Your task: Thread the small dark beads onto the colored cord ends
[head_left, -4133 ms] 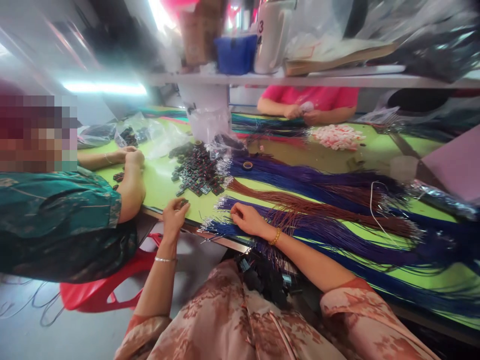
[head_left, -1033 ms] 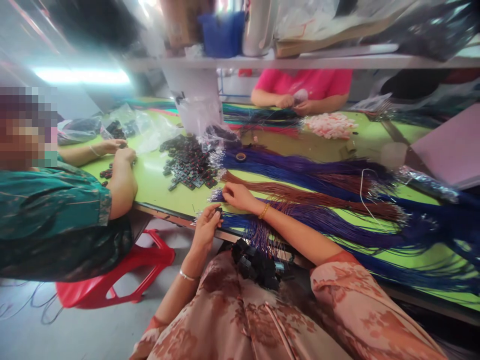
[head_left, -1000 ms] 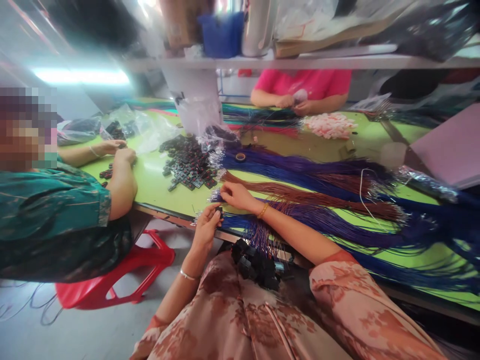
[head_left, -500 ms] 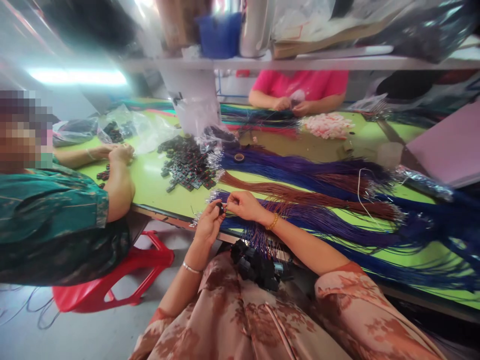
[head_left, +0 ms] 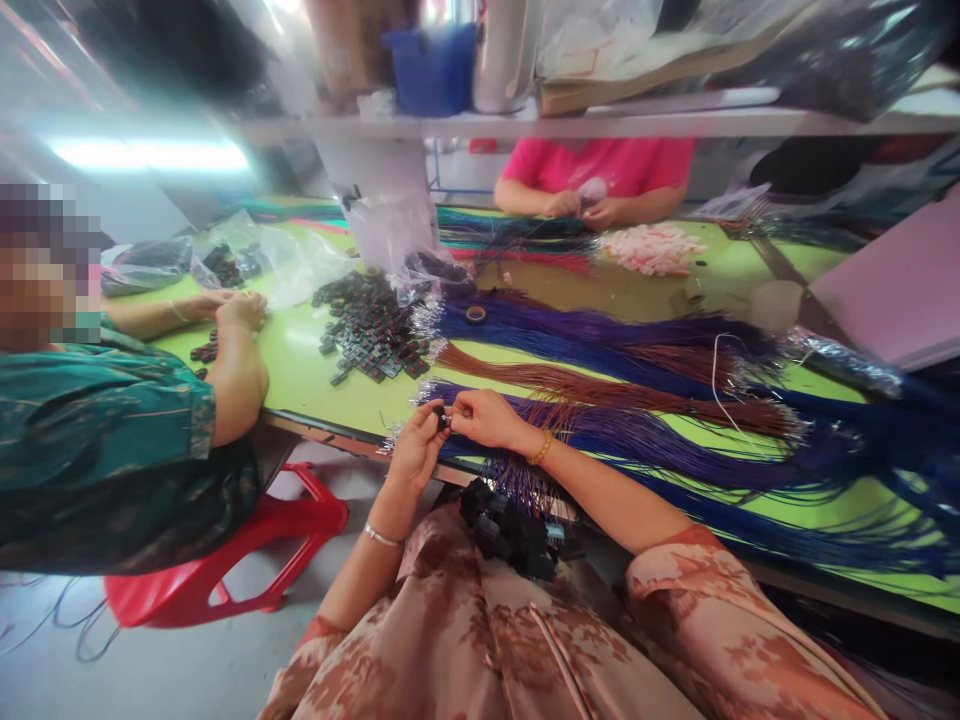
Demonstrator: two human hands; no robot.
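Note:
Between the fingertips of my left hand (head_left: 414, 446) is a small black connector housing (head_left: 440, 413), held just above the table's front edge. My right hand (head_left: 487, 418) meets it from the right, thumb and forefinger pinched close against the housing; the thin piece in that pinch is too small to make out, perhaps a wire end. Under and behind my hands lie bundles of purple and blue wires (head_left: 645, 455) with bare metal terminals at their left ends. Several black connectors with wires (head_left: 510, 530) hang at the table edge by my lap.
A heap of black connector housings (head_left: 375, 330) lies left of brown wires (head_left: 540, 370). Near them sits a tape roll (head_left: 475, 315). A co-worker in green (head_left: 112, 420) sits at left on a red stool (head_left: 225, 570); another in pink (head_left: 600, 170) works opposite, beside pink pieces (head_left: 652, 248).
My right fingertips have shifted slightly left, closer against the black housing. My left hand keeps its hold in nearly the same place. The whole view has drifted a little.

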